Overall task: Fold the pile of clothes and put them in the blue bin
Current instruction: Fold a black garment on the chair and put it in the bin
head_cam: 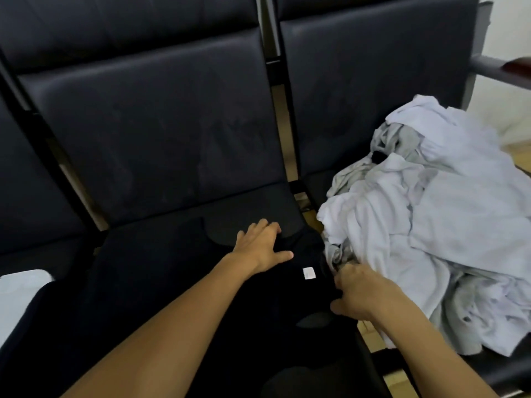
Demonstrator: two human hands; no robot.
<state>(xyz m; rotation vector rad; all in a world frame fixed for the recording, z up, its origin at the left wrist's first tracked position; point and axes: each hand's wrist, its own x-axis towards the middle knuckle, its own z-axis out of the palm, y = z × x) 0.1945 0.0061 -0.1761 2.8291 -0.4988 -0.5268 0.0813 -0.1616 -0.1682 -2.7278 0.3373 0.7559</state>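
Black garment is spread flat on the middle seat, so the seat is probably serving as the folding surface. Left hand lies on it, fingers straight and spread, pinning the far edge. Right hand has curled fingers on the garment's edge nearest the pile — grip unclear. White label sits between the hands. Blue bin not in view.

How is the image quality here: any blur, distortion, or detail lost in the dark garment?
Head view: dim, soft lighting; the black garment merges into the dark seat, folds barely readable; wide-angle bending at the edges; the white clothes pile is slightly soft at lower right; both hands are reasonably sharp.
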